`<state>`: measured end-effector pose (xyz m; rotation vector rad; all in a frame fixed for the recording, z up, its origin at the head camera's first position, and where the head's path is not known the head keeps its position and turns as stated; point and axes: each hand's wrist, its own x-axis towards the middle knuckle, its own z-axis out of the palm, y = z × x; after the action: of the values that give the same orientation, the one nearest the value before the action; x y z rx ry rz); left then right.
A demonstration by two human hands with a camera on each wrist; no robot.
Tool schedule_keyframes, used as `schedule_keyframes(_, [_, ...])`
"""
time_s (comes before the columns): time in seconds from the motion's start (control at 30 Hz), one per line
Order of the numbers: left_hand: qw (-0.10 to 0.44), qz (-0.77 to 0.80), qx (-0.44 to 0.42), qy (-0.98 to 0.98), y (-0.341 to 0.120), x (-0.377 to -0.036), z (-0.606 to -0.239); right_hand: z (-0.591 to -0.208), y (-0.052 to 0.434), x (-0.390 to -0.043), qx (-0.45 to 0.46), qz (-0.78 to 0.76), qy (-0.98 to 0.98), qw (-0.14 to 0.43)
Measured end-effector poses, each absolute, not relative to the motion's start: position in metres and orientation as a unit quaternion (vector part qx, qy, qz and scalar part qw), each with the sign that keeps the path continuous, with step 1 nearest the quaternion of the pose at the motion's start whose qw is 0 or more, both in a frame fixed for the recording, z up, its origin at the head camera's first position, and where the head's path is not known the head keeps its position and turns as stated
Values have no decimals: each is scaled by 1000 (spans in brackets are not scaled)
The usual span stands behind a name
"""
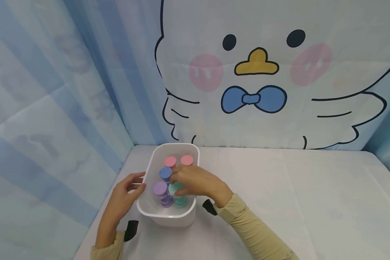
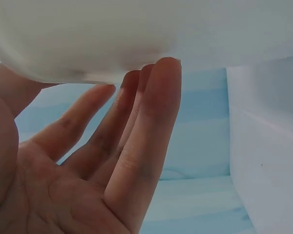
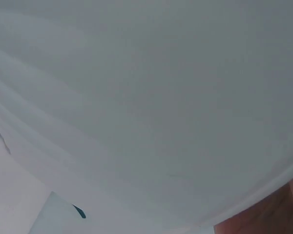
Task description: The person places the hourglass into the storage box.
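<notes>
Teal spool (image 1: 176, 187) pinched by right hand (image 1: 195, 181) inside white bin (image 1: 167, 216); left hand (image 1: 125, 196), fingers straight, touches its outer wall.

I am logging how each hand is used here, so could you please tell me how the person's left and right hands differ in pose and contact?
The left hand stays outside the white plastic bin, straight fingers against its left wall; the right hand reaches inside it. The left hand holds nothing, while the right hand's curled fingers grip the teal round-capped spool among the other coloured spools. Both wear beige sleeves.
</notes>
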<state>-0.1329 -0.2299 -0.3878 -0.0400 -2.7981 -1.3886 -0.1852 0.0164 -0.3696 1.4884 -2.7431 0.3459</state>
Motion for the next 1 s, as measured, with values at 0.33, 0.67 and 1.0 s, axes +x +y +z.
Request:
schedule_keyframes(0.33, [47, -427, -15, -903, -225, -132, -376, -357, 35, -176, 472, 137, -870, 42])
schedule_keyframes(0.67, [62, -435, -4, -898, -216, -125, -353, -343, 59, -166, 442, 136, -884, 67])
schedule_keyframes(1.0, [69, -455, -30, -887, -192, -121, -335, -329, 90, -157, 411, 132, -897, 96])
